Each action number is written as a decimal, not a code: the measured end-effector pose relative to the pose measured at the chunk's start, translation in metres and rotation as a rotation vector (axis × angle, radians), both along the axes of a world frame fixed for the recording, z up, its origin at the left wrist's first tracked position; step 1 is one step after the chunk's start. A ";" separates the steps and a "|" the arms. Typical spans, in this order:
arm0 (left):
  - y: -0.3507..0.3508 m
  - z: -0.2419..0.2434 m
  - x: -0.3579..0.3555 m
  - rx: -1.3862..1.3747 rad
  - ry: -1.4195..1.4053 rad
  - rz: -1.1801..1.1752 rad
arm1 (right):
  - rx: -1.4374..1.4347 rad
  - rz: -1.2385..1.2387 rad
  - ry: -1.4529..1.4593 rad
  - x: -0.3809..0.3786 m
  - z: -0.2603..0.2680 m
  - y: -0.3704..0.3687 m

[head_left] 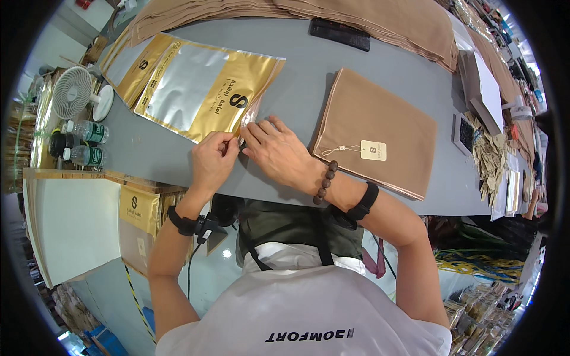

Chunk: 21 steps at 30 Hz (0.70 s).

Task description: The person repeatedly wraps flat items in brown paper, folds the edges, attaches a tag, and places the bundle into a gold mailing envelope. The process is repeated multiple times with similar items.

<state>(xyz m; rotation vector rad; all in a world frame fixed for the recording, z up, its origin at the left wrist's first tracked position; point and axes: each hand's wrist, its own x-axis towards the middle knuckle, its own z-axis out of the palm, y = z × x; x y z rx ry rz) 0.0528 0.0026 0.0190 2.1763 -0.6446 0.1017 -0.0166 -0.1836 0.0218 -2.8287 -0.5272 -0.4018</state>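
A gold and silver plastic bag [187, 84] lies slanted on the grey table, its lower right corner at my hands. My left hand [216, 155] pinches that corner between thumb and fingers. Beside it, my right hand [276, 151] rests palm down at the bag's right edge, fingers bent; whether it grips the edge is hidden. Right of my hands lies a folded brown cloth [378, 120] with a cream paper tag [373, 150] tied on by a string. More gold bags [138, 66] lie partly under the first one at the left.
Stacked brown cloths [356, 18] line the far edge, with a black phone-like object [340, 34] before them. A white fan [73, 93] and water bottles [87, 155] stand left. At right are a white box [483, 91] and crumpled tan strips [489, 164]. An open carton [71, 222] sits lower left.
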 end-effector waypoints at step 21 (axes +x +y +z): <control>-0.060 0.034 0.014 0.445 -0.145 -0.139 | 0.084 -0.652 0.328 0.019 0.036 -0.228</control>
